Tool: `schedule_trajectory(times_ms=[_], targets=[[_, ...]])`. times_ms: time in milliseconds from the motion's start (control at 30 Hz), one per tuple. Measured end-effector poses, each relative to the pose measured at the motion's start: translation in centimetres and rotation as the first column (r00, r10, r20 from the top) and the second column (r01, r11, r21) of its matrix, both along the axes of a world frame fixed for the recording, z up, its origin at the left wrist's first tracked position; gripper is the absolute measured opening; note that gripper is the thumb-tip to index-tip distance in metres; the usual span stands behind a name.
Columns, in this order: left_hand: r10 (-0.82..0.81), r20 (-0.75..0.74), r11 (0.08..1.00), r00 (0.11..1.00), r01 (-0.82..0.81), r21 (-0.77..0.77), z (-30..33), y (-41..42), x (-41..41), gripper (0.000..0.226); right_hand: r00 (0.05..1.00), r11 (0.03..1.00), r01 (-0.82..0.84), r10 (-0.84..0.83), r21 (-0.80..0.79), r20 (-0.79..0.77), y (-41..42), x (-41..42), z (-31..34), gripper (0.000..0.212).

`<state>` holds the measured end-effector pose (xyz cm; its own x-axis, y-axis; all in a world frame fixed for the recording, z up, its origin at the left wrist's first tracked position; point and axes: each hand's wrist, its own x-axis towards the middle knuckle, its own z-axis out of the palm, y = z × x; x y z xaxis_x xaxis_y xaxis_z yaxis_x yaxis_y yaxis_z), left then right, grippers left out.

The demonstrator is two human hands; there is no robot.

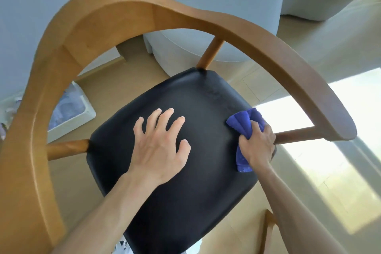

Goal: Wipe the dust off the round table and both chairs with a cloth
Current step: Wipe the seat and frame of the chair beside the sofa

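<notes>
Right fingers (256, 128) are curled tight around a bunched blue cloth (244, 125), thumb side on top, wad pressed onto the right edge of the black seat (185, 202). A tail of cloth hangs out below the palm. Grip reads as a scrubbing hold: cloth balled so pressure goes through the knuckles, not spread flat.

Left fingers (162, 117) are splayed wide, holding nothing, tips and palm flat on the seat near its middle. Likely a brace: it steadies the chair (115, 12) and carries body weight while the right hand (257, 146) works the edge. Left hand (158, 150) and cloth are well apart, so the brace does not block the wipe path.

Moving outward: both forearms come in from the bottom of the view, person leaning over the front of the seat. The wooden back-and-arm rail curves around the seat from left, over the top, to the right arm end; 3 spindles visible joining rail to seat.

Step in hand: wiping chair 1's seat, right margin. Rail and spindles show no sign either way of being done. The round desk and the 2nd chair are not clearly in view; a wood piece at bottom right could be either, cannot tell.

Grey sofa (206, 27) behind, white bin (82, 117) on the floor at left.
</notes>
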<state>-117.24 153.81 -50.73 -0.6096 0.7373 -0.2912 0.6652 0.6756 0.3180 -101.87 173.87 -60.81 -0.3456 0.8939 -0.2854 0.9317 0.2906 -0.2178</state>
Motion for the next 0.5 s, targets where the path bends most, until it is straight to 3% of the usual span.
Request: schedule_trajectory(times_ms=[300, 500], targets=[[-0.064, -0.014, 0.998, 0.998, 0.065, 0.022, 2.7, -3.5, 1.5, 0.061, 0.996, 0.972, -0.085, 0.078, -0.219, -0.041, -14.2, 0.4, 1.2, 0.026], [-0.132, -0.039, 0.991, 0.991, 0.132, -0.009, 4.8, -7.3, 1.4, 0.064, 0.969, 0.869, -0.242, 0.192, -0.431, -0.155, -18.1, -1.8, 4.5, 0.027]])
